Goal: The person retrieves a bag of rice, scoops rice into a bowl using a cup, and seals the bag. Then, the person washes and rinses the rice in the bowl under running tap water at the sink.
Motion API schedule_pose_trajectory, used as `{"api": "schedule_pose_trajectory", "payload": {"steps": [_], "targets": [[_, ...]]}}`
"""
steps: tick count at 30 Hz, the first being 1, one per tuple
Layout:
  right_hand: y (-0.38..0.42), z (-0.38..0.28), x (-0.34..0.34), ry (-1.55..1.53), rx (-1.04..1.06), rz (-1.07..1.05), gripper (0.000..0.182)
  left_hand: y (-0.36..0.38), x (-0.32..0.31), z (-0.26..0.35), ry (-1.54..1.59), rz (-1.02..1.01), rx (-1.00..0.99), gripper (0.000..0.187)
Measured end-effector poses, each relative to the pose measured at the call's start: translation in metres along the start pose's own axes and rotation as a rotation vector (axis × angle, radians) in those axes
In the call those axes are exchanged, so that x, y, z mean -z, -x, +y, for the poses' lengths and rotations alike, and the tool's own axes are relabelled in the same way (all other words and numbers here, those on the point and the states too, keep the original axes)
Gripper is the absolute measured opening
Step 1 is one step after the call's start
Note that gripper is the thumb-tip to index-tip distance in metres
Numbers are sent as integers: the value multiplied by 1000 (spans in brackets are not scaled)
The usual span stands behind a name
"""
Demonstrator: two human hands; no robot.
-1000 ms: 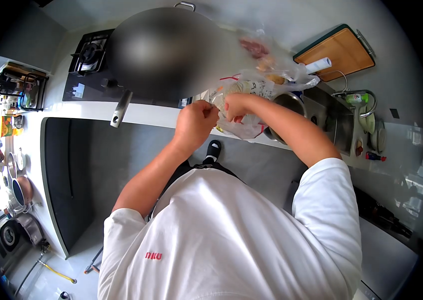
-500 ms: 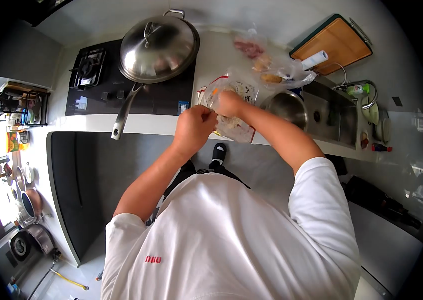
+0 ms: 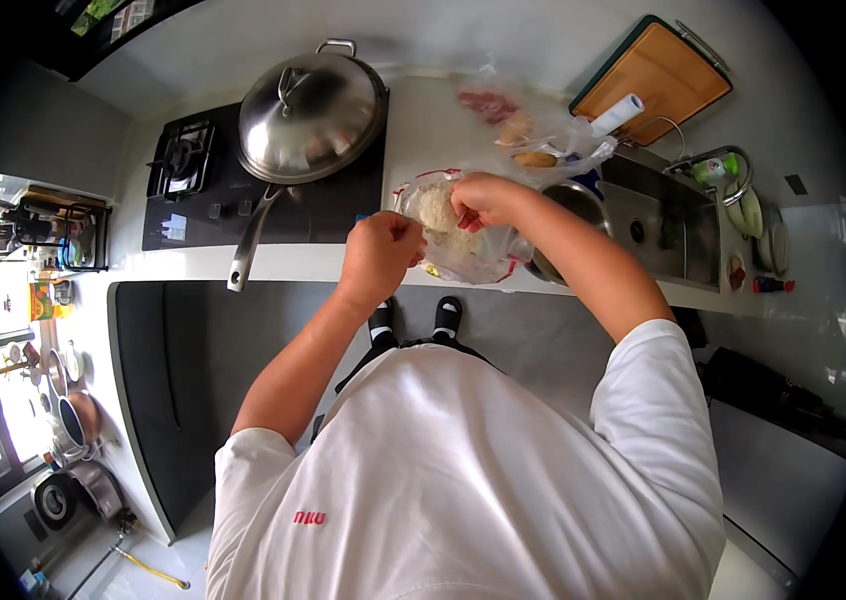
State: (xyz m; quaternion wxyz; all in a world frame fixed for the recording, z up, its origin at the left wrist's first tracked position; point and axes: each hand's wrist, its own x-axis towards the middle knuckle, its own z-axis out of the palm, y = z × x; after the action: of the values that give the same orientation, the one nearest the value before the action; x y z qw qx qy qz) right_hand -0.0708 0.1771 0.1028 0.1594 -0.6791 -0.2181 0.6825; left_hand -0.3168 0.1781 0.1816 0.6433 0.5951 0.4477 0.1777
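A clear plastic bag [image 3: 465, 262] with red and dark print sits near the front edge of the counter. Its mouth is spread apart, and white grains that look like rice [image 3: 438, 208] show inside. At the left rim my left hand [image 3: 381, 250] is closed, pinching the plastic. My right hand [image 3: 491, 200] has its fingers curled at the right side of the mouth, apparently gripping the bag; its fingertips are partly hidden. Just right of the bag, partly behind my right forearm, stands a steel pot [image 3: 575, 205].
A lidded steel wok [image 3: 313, 115] rests on the black gas hob [image 3: 183, 215], its handle [image 3: 255, 240] reaching over the counter edge. Behind are bagged meat [image 3: 489, 106], more plastic bags [image 3: 568, 143] and a wooden cutting board [image 3: 651, 75]. The sink [image 3: 678, 245] lies right.
My right hand has moved slightly right, from above the bag's middle to its right side. The mouth is spread wider, showing more white grains. My left hand stays at the left rim.
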Motion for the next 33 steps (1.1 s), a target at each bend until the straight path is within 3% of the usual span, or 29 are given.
{"api": "schedule_pose_trajectory", "payload": {"steps": [14, 18, 22, 25, 27, 29, 32, 33], "targets": [[146, -1, 42, -341, 302, -227, 35, -6, -13, 9, -11, -15, 38, 24], [190, 40, 87, -441, 451, -133, 37, -9, -14, 8, 1, -25, 36, 24], [197, 101, 117, -486, 423, 194, 33, -10, -11, 7, 3, -16, 53, 24], [167, 148, 124, -415, 366, 453, 40, -9, -16, 11, 10, -3, 45, 25], [114, 200, 133, 77, 423, 821, 40, -11, -21, 9, 15, 0, 53, 25], [117, 197, 117, 675, 374, 1118, 51, -12, -24, 9, -1, 3, 55, 26], [113, 205, 98, 848, 473, 1238, 56, -14, -23, 7, -15, -7, 63, 26], [108, 210, 99, 953, 395, 1230, 56, -14, -23, 7, -15, -9, 64, 26]]}}
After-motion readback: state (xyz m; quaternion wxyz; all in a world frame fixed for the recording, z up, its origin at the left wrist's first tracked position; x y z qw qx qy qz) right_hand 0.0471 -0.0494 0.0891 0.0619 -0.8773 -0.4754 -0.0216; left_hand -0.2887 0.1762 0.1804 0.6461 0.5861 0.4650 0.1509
